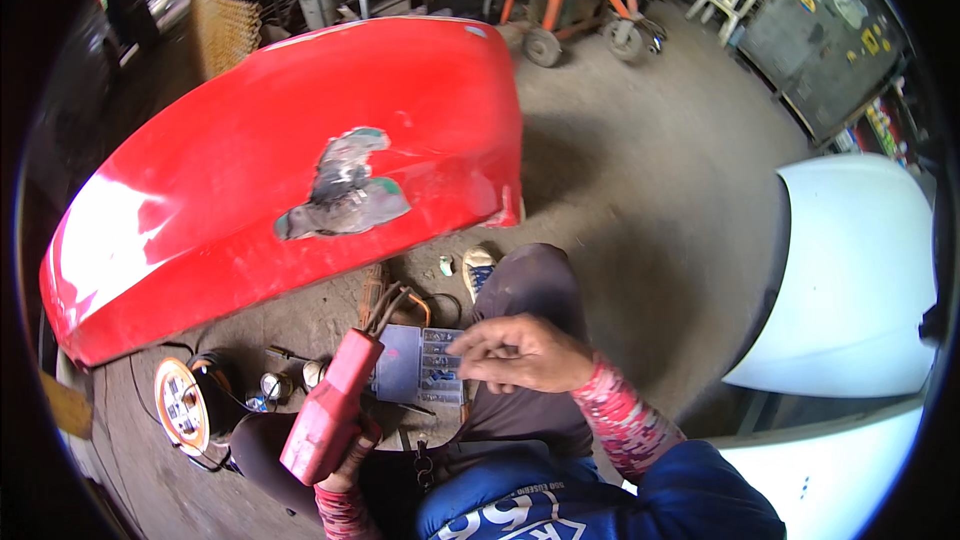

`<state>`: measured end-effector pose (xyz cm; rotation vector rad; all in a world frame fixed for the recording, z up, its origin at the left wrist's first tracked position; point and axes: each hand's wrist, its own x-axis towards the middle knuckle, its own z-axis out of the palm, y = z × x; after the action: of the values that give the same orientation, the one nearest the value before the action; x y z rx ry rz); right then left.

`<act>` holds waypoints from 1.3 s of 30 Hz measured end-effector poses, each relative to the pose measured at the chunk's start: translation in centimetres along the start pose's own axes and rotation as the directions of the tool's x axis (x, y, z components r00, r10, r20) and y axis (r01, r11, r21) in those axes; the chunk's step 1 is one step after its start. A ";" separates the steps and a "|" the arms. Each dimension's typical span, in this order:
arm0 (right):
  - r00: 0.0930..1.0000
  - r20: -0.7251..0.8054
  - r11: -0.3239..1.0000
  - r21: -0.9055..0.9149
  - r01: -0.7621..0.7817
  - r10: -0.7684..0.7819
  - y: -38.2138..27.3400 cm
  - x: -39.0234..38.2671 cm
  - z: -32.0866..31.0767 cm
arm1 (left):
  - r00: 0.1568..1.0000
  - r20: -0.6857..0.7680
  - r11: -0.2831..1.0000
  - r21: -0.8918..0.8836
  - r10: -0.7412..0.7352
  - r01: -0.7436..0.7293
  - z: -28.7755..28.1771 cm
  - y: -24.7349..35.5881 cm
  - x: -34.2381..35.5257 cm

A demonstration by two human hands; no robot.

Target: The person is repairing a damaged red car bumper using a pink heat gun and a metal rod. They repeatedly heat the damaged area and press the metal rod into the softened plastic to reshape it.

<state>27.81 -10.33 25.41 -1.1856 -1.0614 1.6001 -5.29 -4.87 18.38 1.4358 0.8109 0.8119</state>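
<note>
In the head view, the left hand (352,455) is wrapped around a red tool (335,395), which slants above the lap with its prongs pointing toward the red car panel (250,130) and its gray torn patch (345,202). The right hand (535,354), fingers loosely bent, hovers at the right edge of an open compartment box (398,365); whether it pinches anything, I cannot tell.

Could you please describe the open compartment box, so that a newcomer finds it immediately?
Start from the big red panel and look at the floor below it. Between the red tool in the left hand and the right hand lies the open box. Unlike the round, white-faced device farther left, it is flat and rectangular, its right half divided into small compartments.
</note>
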 end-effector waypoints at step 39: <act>0.061 -0.932 0.529 -0.257 -0.809 -0.358 36.7 12.8 -71.8 | 0.547 0.099 0.491 0.592 -0.831 0.639 19.3 -14.2 16.8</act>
<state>89.92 1.78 -26.14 -2.7196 -0.4390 -0.1327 19.77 0.08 3.99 1.3833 1.2658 -0.4112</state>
